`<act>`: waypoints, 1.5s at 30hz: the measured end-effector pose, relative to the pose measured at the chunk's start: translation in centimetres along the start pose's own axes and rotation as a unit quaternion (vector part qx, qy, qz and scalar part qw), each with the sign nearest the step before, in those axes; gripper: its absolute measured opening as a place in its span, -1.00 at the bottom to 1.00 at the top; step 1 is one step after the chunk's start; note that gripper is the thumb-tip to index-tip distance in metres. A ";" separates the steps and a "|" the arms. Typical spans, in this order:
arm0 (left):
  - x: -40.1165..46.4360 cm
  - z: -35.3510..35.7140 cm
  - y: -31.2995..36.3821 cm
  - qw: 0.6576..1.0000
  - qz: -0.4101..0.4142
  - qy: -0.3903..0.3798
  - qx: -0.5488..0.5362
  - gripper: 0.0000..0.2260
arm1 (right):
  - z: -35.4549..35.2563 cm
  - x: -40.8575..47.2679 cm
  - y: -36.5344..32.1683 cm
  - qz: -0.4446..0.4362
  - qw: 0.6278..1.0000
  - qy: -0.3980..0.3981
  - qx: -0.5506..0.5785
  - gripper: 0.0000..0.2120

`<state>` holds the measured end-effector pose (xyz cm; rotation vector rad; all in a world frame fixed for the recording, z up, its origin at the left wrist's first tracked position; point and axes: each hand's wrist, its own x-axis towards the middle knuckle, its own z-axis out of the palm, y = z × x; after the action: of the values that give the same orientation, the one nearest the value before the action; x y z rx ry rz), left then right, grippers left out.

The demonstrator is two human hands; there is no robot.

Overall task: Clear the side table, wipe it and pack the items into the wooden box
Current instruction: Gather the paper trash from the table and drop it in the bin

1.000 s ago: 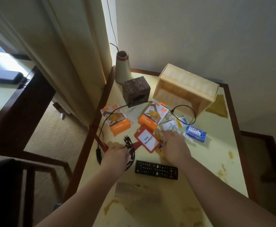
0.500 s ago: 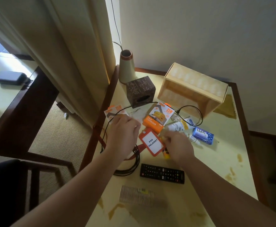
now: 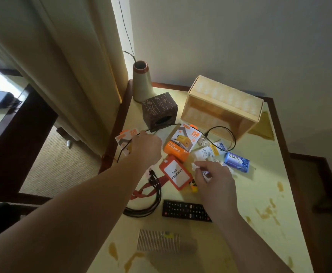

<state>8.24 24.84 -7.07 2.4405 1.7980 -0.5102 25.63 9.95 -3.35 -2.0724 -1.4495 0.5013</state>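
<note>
Left hand (image 3: 146, 147) grips a charger box (image 3: 124, 139); right hand (image 3: 213, 179) pinches white paper (image 3: 195, 166) (crumpled) near the wooden box (image 3: 222, 107).

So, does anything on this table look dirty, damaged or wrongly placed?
Yes. Brownish stains mark the table top along its right side and near edge. The wooden box lies on its side, opening facing the clutter.

Stained side table (image 3: 259, 194): wooden box (image 3: 220, 107), remote (image 3: 186, 210), charger box (image 3: 183, 144), soap (image 3: 237, 159), vase (image 3: 141, 83).
</note>
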 end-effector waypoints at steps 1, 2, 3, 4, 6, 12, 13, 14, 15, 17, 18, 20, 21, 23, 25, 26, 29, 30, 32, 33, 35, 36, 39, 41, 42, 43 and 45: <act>0.2 -0.2 0.3 1.000 -0.007 -0.003 0.008 -0.82 | 0.0 -0.1 0.2 0.007 1.000 0.000 0.005 -0.79; 0.4 -0.3 0.6 1.000 -0.013 -0.010 0.015 -0.82 | -0.1 -0.1 0.5 0.010 1.000 0.001 0.012 -0.80; 0.7 -0.4 0.9 0.999 -0.018 -0.018 0.023 -0.81 | -0.1 -0.1 0.7 0.010 1.000 0.004 0.016 -0.80; 0.8 -0.3 1.1 0.999 -0.024 -0.023 0.028 -0.80 | -0.1 0.0 1.0 0.009 1.000 0.007 0.014 -0.80; 0.7 0.0 1.4 0.999 -0.035 -0.025 0.032 -0.79 | -0.1 0.6 1.3 0.019 1.000 0.002 0.004 -0.81; -0.6 -0.5 0.8 0.997 -0.070 0.021 -0.014 -0.78 | 0.4 3.5 2.0 0.037 0.998 -0.047 -0.016 -0.84; -1.3 -0.4 0.5 0.994 -0.079 0.050 -0.050 -0.79 | 0.4 4.4 2.1 0.055 0.997 -0.054 -0.019 -0.83; -2.3 0.1 0.1 0.985 -0.078 0.108 -0.105 -0.81 | 0.5 5.3 2.2 0.073 0.995 -0.059 -0.016 -0.83; -3.6 0.5 -0.2 0.967 -0.078 0.167 -0.177 -0.84 | 0.6 6.2 2.4 0.089 0.994 -0.064 -0.012 -0.81; -6.8 0.6 -0.6 0.918 -0.088 0.235 -0.307 -0.88 | 0.9 8.1 2.5 0.119 0.989 -0.083 -0.006 -0.77; -8.2 0.5 -0.7 0.903 -0.102 0.237 -0.344 -0.90 | 1.1 8.9 2.7 0.130 0.987 -0.096 -0.014 -0.74; -10.4 0.0 -0.5 0.885 -0.129 0.217 -0.390 -0.92 | 1.7 10.7 3.0 0.142 0.982 -0.118 -0.043 -0.68; -11.3 -0.2 -0.5 0.877 -0.142 0.209 -0.408 -0.93 | 2.1 11.6 3.4 0.142 0.980 -0.125 -0.060 -0.67; -12.9 -0.7 -0.4 0.858 -0.172 0.191 -0.445 -0.95 | 2.7 13.0 3.9 0.134 0.978 -0.137 -0.081 -0.68; -14.1 -0.6 -0.5 0.833 -0.195 0.177 -0.487 -0.93 | 3.1 14.2 4.0 0.124 0.976 -0.151 -0.092 -0.71; -14.7 -0.5 -0.6 0.823 -0.202 0.168 -0.504 -0.91 | 3.3 14.7 3.9 0.120 0.975 -0.158 -0.099 -0.76; -16.0 -0.2 -0.4 0.808 -0.214 0.149 -0.528 -0.83 | 3.8 16.1 3.7 0.120 0.968 -0.177 -0.133 -0.88; -16.5 -0.1 -0.3 0.811 -0.214 0.143 -0.526 -0.82 | 4.1 16.5 3.6 0.122 0.965 -0.182 -0.141 -0.88; -17.3 0.3 -0.1 0.820 -0.209 0.134 -0.515 -0.82 | 4.6 17.1 3.7 0.133 0.961 -0.187 -0.152 -0.89; -17.7 0.4 0.0 0.820 -0.207 0.132 -0.516 -0.82 | 4.8 17.3 3.8 0.140 0.960 -0.184 -0.156 -0.89; -18.2 0.8 0.1 0.817 -0.206 0.134 -0.522 -0.84 | 5.1 17.5 4.0 0.145 0.959 -0.177 -0.165 -0.90; -18.4 0.8 0.1 0.815 -0.208 0.135 -0.523 -0.84 | 5.2 17.6 4.1 0.144 0.960 -0.173 -0.166 -0.91; -19.0 0.6 0.2 0.807 -0.214 0.129 -0.535 -0.82 | 4.9 16.9 4.3 0.138 0.968 -0.149 -0.144 -0.90; -19.4 0.3 0.3 0.802 -0.209 0.129 -0.545 -0.81 | 3.9 15.5 4.0 0.137 0.978 -0.126 -0.098 -0.87; -19.5 0.2 0.4 0.801 -0.209 0.129 -0.546 -0.81 | 3.2 14.5 3.7 0.136 0.982 -0.108 -0.073 -0.87; -19.5 0.1 0.5 0.801 -0.209 0.128 -0.546 -0.81 | 2.4 13.3 3.4 0.134 0.986 -0.086 -0.048 -0.88; -19.7 0.1 0.7 0.798 -0.212 0.135 -0.548 -0.82 | 0.9 10.3 2.6 0.114 0.993 -0.036 -0.001 -0.87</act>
<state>3.74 6.53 -1.33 1.3319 1.8932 0.7471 30.63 19.14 -5.56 -2.2555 -1.2578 0.6701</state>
